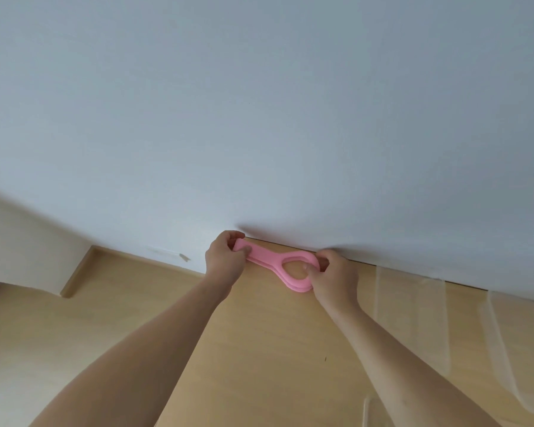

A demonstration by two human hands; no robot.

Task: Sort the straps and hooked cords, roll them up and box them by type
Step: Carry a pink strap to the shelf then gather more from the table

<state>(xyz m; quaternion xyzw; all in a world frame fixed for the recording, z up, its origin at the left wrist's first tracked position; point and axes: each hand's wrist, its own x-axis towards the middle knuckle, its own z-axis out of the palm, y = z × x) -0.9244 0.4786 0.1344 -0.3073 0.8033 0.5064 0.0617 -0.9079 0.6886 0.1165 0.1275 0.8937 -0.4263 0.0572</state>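
stretching between two bare hands, one pink strap [273, 264] hangs taut in front of a pale wall [259, 103], close to where the wall meets a light wooden surface [259, 349]. the left hand [224, 260] has its fingers and thumb curled round the narrow flat end of the strap; the right hand [333, 277] pinches the far side of the strap's single oval loop, thumb on the near rim and fingers hooked over the far rim. the strap looks doubled — two pink layers show along its lower edge, one just under the other. it runs slightly downward from the left hand to the right, held above the wooden surface and not resting on it. both forearms reach in from the bottom of the frame, bare to the edge. on the right, clear plastic sheeting [463, 328] lies over the wood in several pale bands — their number is hard to count. at far left a low wooden ledge [77, 272] angles away from the wall. one small scuff mark [184, 257] shows on the wall near its base.
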